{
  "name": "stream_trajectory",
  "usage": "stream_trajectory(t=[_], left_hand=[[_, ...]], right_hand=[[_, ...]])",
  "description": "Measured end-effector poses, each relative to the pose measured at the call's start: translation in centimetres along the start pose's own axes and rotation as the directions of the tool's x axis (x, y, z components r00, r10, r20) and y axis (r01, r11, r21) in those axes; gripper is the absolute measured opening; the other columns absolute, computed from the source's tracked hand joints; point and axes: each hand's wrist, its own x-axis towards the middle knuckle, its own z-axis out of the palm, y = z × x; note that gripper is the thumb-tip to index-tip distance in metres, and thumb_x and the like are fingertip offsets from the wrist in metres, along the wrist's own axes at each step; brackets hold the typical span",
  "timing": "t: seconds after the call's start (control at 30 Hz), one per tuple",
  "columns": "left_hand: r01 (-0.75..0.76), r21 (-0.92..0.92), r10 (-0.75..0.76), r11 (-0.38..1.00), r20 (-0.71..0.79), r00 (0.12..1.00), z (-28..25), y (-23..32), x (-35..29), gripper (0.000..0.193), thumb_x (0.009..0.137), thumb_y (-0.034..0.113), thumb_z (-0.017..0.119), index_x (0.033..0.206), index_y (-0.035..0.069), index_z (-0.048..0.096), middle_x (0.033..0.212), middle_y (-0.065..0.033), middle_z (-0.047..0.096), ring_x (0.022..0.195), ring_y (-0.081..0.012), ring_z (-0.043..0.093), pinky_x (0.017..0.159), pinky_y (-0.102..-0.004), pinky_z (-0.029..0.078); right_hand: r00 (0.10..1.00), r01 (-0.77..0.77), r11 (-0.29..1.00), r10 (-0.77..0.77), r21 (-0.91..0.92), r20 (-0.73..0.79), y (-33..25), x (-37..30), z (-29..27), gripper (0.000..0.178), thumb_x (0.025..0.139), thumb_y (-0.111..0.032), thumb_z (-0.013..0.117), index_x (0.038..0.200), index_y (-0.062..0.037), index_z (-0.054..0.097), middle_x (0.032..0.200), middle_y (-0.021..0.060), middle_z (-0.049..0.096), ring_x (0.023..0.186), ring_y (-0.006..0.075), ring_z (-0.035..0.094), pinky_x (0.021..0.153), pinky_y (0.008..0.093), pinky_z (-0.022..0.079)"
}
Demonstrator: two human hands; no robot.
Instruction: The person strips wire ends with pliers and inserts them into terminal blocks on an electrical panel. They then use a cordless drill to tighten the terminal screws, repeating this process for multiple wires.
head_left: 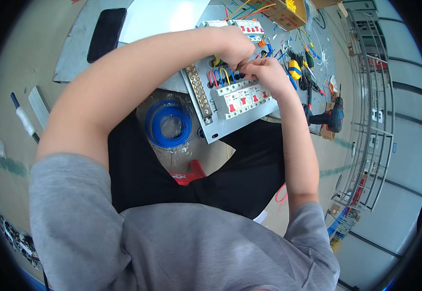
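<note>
My left hand (237,46) and my right hand (269,76) meet over the middle of a grey metal mounting plate (220,133). Both are closed, fingertips pinched together almost touching. Something thin and dark shows between them, too small to name. Just below the hands, a row of white circuit breakers (246,100) with red levers sits along the plate's near side. Short loops of red, blue and yellow wire (224,75) rise behind it. Left of these lies a brass terminal bar (199,92). Another breaker row (249,27) stands beyond my left hand, partly hidden by it.
Right of the plate lie a cordless drill (331,116), a yellow-and-blue roll (294,70), pliers and wire scraps. A cardboard box (288,15) stands behind. A black phone (107,35) lies at the far left. Below the table is a blue wire coil (168,137).
</note>
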Motion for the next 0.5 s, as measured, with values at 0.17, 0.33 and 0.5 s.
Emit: stream_trajectory(t=[0.17,0.33,0.5], left_hand=[[-0.003,0.015,0.003,1.0,-0.001,1.0,0.1,0.0,-0.8,0.012,0.077,0.022,0.087,0.089,0.019,0.09,0.082,-0.0039,0.081,0.079,-0.027,0.078,0.072,-0.0421,0.061],[-0.047,0.048,0.048,0.998,-0.035,0.998,0.2,-0.1,-0.6,0.012,0.077,0.022,0.087,0.087,0.018,0.089,0.082,-0.0057,0.081,0.08,-0.0277,0.078,0.073,-0.0432,0.062],[-0.055,0.034,0.055,0.998,-0.014,0.998,0.1,0.0,-0.3,0.01,0.077,0.023,0.086,0.084,0.017,0.088,0.083,-0.006,0.081,0.083,-0.0296,0.078,0.075,-0.0436,0.061]], right_hand=[[0.999,-0.049,0.997,0.05,-0.061,0.013,-0.5,-0.4,0.3,0.02,0.087,-0.013,0.08,0.1,0.0011,0.085,0.091,0.0078,0.08,0.083,0.0133,0.07,0.083,0.0305,0.054],[0.994,-0.065,0.967,0.085,-0.245,0.073,-0.9,0.0,-0.2,0.017,0.085,-0.009,0.085,0.098,0.0019,0.086,0.091,0.0104,0.082,0.084,0.0156,0.074,0.086,0.032,0.056],[0.989,-0.062,0.96,0.095,-0.274,0.11,-0.9,0.0,-0.5,0.016,0.086,-0.008,0.083,0.098,0.0015,0.086,0.092,0.0101,0.083,0.085,0.0163,0.074,0.087,0.0315,0.057]])
